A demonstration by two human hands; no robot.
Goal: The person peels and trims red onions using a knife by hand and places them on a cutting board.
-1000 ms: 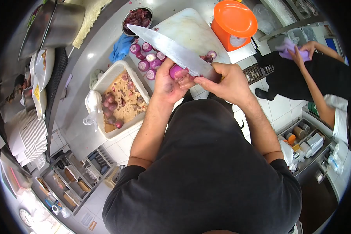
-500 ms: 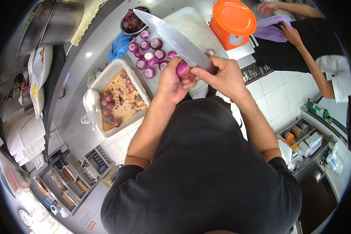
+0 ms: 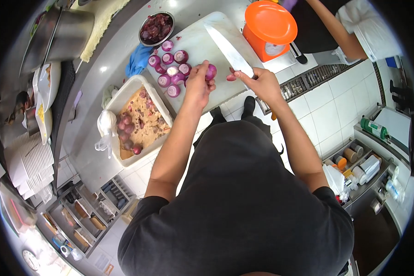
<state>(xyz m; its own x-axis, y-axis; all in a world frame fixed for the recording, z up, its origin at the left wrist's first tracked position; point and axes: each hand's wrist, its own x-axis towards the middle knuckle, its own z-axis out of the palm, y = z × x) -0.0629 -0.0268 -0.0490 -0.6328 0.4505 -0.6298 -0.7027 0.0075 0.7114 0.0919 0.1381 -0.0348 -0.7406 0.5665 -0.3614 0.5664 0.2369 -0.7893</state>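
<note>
Above the white cutting board point(image 3: 198, 42), my left hand point(image 3: 198, 90) has its fingers closed on a purple onion point(image 3: 211, 71). To its right, my right hand point(image 3: 265, 86) grips a large kitchen knife point(image 3: 230, 48), its broad blade pointing up and left over the board. A reddish piece of onion skin point(image 3: 232, 77) sits by my right thumb and the blade. Several onions with cut pale tops point(image 3: 164, 80) are grouped on the left side of the board. Behind them stands a metal bowl point(image 3: 171, 34) filled with dark red skins point(image 3: 156, 27).
Left of the board, a white plastic bin point(image 3: 165, 110) holds unpeeled onions point(image 3: 125, 126) and loose skins. A blue cloth point(image 3: 139, 60) lies beside it. An orange kitchen scale point(image 3: 271, 23) stands right of the board. At upper right, a co-worker's arm point(image 3: 338, 30) shows.
My hands have moved apart, the knife going right, away from the onion. A piece of skin now shows by my right thumb. The co-worker has shifted toward the top edge.
</note>
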